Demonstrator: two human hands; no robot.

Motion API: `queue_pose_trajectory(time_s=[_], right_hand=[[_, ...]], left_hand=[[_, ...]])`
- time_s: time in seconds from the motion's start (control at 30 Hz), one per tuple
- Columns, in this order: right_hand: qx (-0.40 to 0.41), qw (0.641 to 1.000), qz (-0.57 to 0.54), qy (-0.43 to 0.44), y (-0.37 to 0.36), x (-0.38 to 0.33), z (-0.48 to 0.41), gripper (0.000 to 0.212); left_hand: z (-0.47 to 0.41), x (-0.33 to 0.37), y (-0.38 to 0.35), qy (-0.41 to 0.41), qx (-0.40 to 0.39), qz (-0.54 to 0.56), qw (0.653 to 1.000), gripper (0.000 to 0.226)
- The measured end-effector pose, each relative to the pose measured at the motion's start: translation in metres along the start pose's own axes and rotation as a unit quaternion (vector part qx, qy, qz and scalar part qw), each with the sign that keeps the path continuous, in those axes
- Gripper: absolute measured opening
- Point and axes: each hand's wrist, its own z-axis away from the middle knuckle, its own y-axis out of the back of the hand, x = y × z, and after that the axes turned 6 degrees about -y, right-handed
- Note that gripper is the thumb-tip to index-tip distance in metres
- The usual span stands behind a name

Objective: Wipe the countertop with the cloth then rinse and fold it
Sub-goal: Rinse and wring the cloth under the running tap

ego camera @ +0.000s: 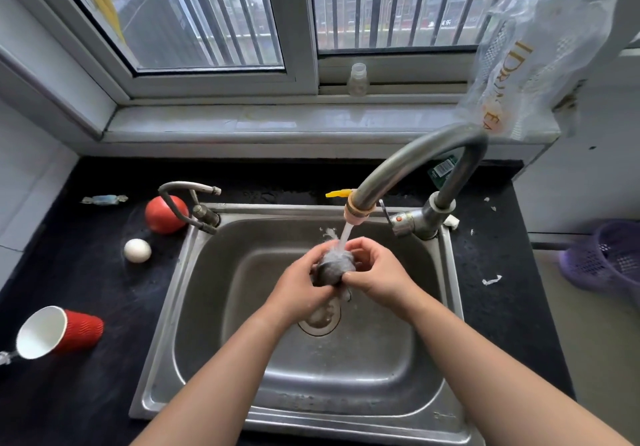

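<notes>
Here, left hand (294, 293) and right hand (381, 272) clamp the cloth (334, 265) under the tap (360, 208) — bag (540, 47) lettering unclear.

The sink (168, 324) is set in the countertop (86, 290). A tap (415, 155) stands at its back right corner and a smaller tap (188, 187) at its back left. Over the sink's middle, the left hand (298, 290) and right hand (381, 272) grip the cloth (334, 264). Left of the sink lie a tomato (164, 215), an egg (137, 250) and a tipped cup (65, 331). Behind the sink a bottle (357, 80) stands on the windowsill (242, 120). A basket (606, 258) sits well right of the sink.
</notes>
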Motion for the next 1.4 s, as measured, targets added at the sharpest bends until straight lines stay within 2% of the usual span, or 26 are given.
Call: queue_pose_trajectory(time_s=[0.13,0.27,0.4,0.5,0.6,0.67,0.77,0.83,0.9,1.0,1.03,1.1,1.17,1.23,1.4], right_hand=[[-0.027,0.999,0.016,-0.012,0.011,0.001,0.0,0.042],[0.014,0.995,0.099,-0.005,0.028,-0.009,-0.016,0.039],[0.024,0.975,0.216,-0.045,0.043,-0.017,-0.037,0.074],[0.043,0.981,0.18,-0.051,0.052,-0.016,-0.042,0.083],[0.068,0.994,0.088,-0.02,0.052,-0.013,-0.042,0.081],[0.074,0.995,0.064,-0.003,0.054,-0.01,-0.039,0.078],[0.074,0.989,0.128,0.018,0.06,-0.008,-0.027,0.073],[0.026,0.982,0.186,0.015,0.057,0.0,-0.013,0.074],[-0.025,0.974,0.226,-0.008,0.046,0.015,0.005,0.084],[-0.02,0.985,0.172,-0.018,0.026,0.031,0.016,0.097],[-0.011,0.99,0.14,-0.009,0.022,0.035,0.015,0.091],[0.018,0.994,0.104,-0.003,0.02,0.037,0.012,0.059],[0.061,0.989,0.136,-0.011,0.02,0.036,0.011,0.031],[0.086,0.983,0.161,-0.012,0.02,0.036,0.01,0.022],[0.082,0.987,0.137,-0.002,0.017,0.033,0.014,0.023]], left_hand=[[-0.003,0.002,-0.004,0.008,0.059,-0.037,0.998,0.041],[-0.004,0.001,-0.004,0.034,0.1,0.003,0.994,0.032],[-0.003,0.004,-0.007,0.02,0.084,-0.004,0.996,0.032],[-0.004,0.005,-0.008,0.027,0.085,0.01,0.996,0.032],[-0.004,0.007,-0.005,0.021,0.086,0.016,0.996,0.029],[-0.002,0.008,-0.003,0.018,0.083,0.013,0.996,0.028],[0.002,0.01,-0.001,0.017,0.084,0.026,0.996,0.028],[0.003,0.014,-0.002,0.016,0.083,0.042,0.996,0.028],[0.003,0.021,-0.006,0.017,0.074,0.063,0.995,0.028],[0.001,0.032,-0.01,0.007,0.058,0.104,0.993,0.03],[0.002,0.035,-0.011,0.003,0.051,0.112,0.992,0.03],[0.005,0.034,-0.012,0.0,0.049,0.122,0.991,0.032],[0.009,0.028,-0.009,0.016,0.072,0.147,0.986,0.031],[0.014,0.021,-0.006,0.04,0.094,0.183,0.978,0.029],[0.025,0.012,0.001,0.074,0.102,0.19,0.974,0.032]])
